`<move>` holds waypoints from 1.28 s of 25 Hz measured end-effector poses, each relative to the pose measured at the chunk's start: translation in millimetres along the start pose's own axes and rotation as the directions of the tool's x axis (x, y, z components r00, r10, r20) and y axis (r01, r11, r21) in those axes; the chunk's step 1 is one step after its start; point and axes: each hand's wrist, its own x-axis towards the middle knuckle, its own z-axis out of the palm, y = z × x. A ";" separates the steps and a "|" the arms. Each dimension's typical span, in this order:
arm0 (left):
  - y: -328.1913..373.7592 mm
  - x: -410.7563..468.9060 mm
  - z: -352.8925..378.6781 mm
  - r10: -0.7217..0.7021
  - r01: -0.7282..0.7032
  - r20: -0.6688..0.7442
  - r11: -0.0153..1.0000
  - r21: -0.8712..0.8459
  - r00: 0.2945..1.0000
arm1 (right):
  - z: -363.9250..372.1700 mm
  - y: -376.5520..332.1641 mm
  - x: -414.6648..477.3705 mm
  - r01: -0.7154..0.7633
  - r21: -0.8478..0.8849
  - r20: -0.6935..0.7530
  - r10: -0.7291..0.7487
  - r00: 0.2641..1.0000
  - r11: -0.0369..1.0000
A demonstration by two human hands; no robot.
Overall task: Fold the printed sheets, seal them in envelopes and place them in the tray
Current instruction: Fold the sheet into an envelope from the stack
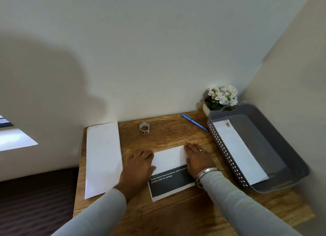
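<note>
While left hand [139, 167], right hand [197, 160] press, folded sheet [169, 161] lies long axis left-right.

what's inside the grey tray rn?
One white envelope lies flat along the left side of the grey tray, a small dark mark near its far end. The remaining floor shows bare. Anything under or inside the envelope is hidden.

Printed sheet [169, 162] folded over on counter [176, 216]; left hand [139, 167] flat on its left edge, right hand [198, 161] flat on its right; white envelope [240, 153] lies in grey tray [224, 147]; paper stack [103, 158] at left; tape roll [144, 128], blue pen [195, 122] behind.
</note>
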 end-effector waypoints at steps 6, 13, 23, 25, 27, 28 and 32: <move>-14.7 -14.3 0.3 -0.094 0.094 0.005 0.993 -0.075 0.996 | -0.3 -47.6 1.7 0.082 -0.121 -0.015 -0.084 0.996 0.989; -16.1 -12.9 2.4 -0.106 0.104 -0.014 0.992 -0.075 0.994 | 18.1 -90.6 -10.9 0.190 -0.067 -0.009 -0.191 0.982 0.979; -15.6 -2.6 -2.6 -0.117 0.116 -0.004 0.990 -0.081 0.993 | -18.8 3.3 3.4 -0.044 -0.043 0.060 0.047 0.997 0.998; -16.5 3.2 -4.0 -0.117 0.122 0.049 0.986 -0.110 0.992 | -25.4 2.9 7.2 -0.053 -0.022 0.118 0.055 0.991 0.998; -15.2 8.5 -6.6 -0.110 0.125 0.102 0.980 -0.156 0.989 | -31.3 5.8 10.7 -0.033 -0.023 0.175 0.037 0.984 0.999; -14.6 11.1 -8.1 -0.104 0.124 0.119 0.977 -0.176 0.987 | -33.4 7.5 12.2 -0.009 -0.016 0.193 0.012 0.981 1.000; -13.1 14.1 -10.6 -0.099 0.123 0.103 0.957 -0.263 0.990 | -36.2 6.6 12.5 0.074 0.050 0.194 -0.083 0.977 0.996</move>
